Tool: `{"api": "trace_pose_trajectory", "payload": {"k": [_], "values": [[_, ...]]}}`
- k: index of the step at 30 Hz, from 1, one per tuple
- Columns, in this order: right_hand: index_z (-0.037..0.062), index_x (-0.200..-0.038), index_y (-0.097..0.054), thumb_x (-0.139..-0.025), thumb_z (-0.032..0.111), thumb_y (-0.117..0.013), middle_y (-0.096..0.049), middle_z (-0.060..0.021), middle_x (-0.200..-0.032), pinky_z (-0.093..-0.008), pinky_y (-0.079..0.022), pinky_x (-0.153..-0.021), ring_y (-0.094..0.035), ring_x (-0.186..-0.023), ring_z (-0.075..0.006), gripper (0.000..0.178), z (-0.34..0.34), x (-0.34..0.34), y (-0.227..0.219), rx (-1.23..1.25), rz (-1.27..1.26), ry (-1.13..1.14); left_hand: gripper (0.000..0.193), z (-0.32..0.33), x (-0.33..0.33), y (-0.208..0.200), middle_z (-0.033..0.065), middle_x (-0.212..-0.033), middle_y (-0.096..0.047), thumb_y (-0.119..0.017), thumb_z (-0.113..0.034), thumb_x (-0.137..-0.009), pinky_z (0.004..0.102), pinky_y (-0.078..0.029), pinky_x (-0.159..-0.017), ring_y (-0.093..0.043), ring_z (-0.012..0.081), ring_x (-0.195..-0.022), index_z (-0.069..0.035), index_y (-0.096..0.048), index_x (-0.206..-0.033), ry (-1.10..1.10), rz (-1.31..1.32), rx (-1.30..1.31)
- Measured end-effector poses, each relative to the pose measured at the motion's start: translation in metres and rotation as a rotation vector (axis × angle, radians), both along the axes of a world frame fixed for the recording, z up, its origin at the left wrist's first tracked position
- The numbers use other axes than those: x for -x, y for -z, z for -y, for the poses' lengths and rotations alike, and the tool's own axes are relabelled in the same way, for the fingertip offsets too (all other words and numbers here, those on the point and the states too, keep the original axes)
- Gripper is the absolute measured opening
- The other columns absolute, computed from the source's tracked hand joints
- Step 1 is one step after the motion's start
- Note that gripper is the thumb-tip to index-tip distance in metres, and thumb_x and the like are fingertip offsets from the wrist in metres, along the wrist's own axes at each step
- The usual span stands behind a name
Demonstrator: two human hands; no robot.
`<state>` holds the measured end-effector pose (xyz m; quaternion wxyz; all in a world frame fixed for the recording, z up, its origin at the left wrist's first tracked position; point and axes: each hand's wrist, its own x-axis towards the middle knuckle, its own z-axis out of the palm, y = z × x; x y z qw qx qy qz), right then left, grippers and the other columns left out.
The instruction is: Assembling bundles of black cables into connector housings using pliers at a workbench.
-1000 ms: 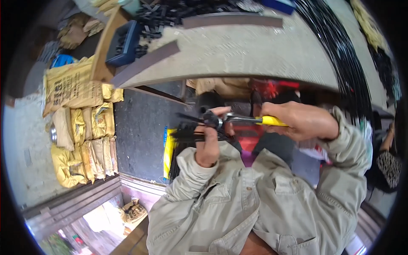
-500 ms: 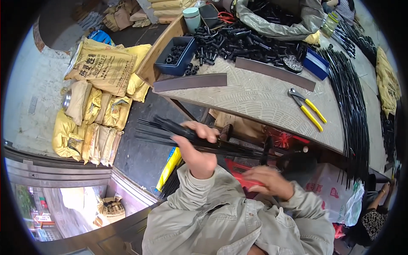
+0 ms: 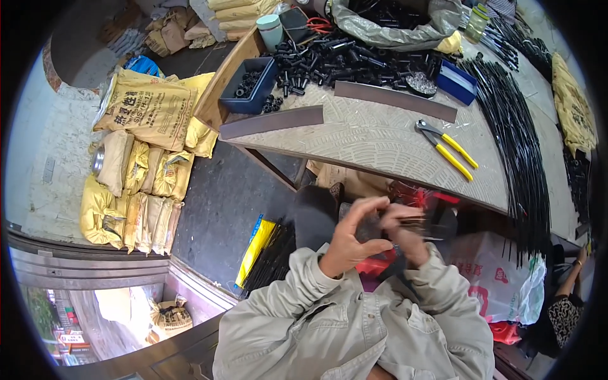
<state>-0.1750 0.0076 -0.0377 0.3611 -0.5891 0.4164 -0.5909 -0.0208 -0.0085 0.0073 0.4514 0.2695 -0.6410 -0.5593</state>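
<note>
My left hand is raised in front of my jacket, thumb and fingers curved wide apart in a C with nothing seen between them. Just to its right is my right hand, smeared by motion with its fingers bent. Thin dark streaks show beside the right fingers, too blurred to name. Low to my left lies a bundle of thin black rods beside a yellow and blue strip. On the bench, yellow-handled pliers lie with their jaws toward the far left.
The bench bears a heap of black fittings, a dark blue bin, metal strips and many long black rods at right. Stacked sacks stand left. A plastic bag and another person's arm are at right.
The black rod bundle that was in my left hand no longer shows there. The left hand has moved right and opened; the right hand has risen beside it. The view has shifted slightly.
</note>
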Motion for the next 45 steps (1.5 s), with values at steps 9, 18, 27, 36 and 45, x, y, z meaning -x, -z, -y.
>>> {"api": "trace_pose_trajectory", "payload": {"k": [9, 18, 27, 36, 45], "values": [[-0.0038, -0.101, -0.055, -0.067, 0.015, -0.077, -0.054, -0.0012, -0.082, -0.0242, -0.042, -0.062, -0.051, -0.068, -0.0097, 0.045, -0.004, -0.027, 0.003, -0.044, 0.315, -0.177, 0.023, -0.001, 0.003, -0.024, 0.0071, -0.090, -0.055, -0.064, 0.003, -0.075, 0.0215, -0.043, -0.072, -0.053, 0.0116, -0.080, 0.004, -0.056, -0.097, -0.120, -0.090, 0.103], [0.0003, -0.068, -0.050, -0.068, 0.000, -0.070, -0.053, -0.0037, -0.069, -0.0237, -0.038, -0.056, -0.050, -0.063, -0.0106, 0.020, -0.007, -0.003, -0.063, -0.106, 0.312, -0.145, 0.019, 0.007, 0.007, -0.037, 0.0025, -0.075, -0.052, -0.066, 0.002, -0.073, 0.0212, -0.036, -0.062, -0.045, 0.0089, -0.068, 0.003, -0.060, -0.091, -0.007, -0.244, 0.008], [-0.0032, -0.084, -0.064, -0.079, 0.007, -0.065, -0.063, -0.0037, -0.077, -0.0222, -0.044, -0.063, -0.056, -0.069, -0.0077, 0.012, 0.079, 0.025, -0.118, -0.586, -0.049, -0.843, 0.019, 0.029, -0.023, -0.021, 0.0044, -0.070, -0.054, -0.070, -0.004, -0.069, 0.0227, -0.032, -0.056, -0.043, 0.0097, -0.062, 0.000, -0.062, -0.086, 0.197, -0.356, -0.245], [0.0093, -0.083, -0.065, -0.070, 0.009, -0.065, -0.056, -0.0010, -0.080, -0.0357, -0.043, -0.075, -0.052, -0.087, -0.0228, 0.013, 0.282, -0.091, -0.080, 0.345, -0.944, -0.138, 0.022, 0.035, -0.020, -0.009, 0.0033, -0.080, -0.048, -0.063, -0.001, -0.075, 0.0216, -0.035, -0.065, -0.044, 0.0101, -0.071, 0.001, -0.058, -0.097, -0.055, -0.337, -0.149], [0.0110, -0.086, -0.064, -0.071, 0.011, -0.066, -0.055, -0.0003, -0.083, -0.0316, -0.039, -0.077, -0.052, -0.085, -0.0181, 0.015, 0.293, -0.112, -0.078, 0.439, -1.042, -0.128, 0.025, 0.035, -0.037, 0.005, 0.0030, -0.082, -0.046, -0.065, -0.006, -0.077, 0.0226, -0.033, -0.068, -0.041, 0.0112, -0.073, 0.000, -0.058, -0.100, 0.021, -0.370, -0.155]]}}
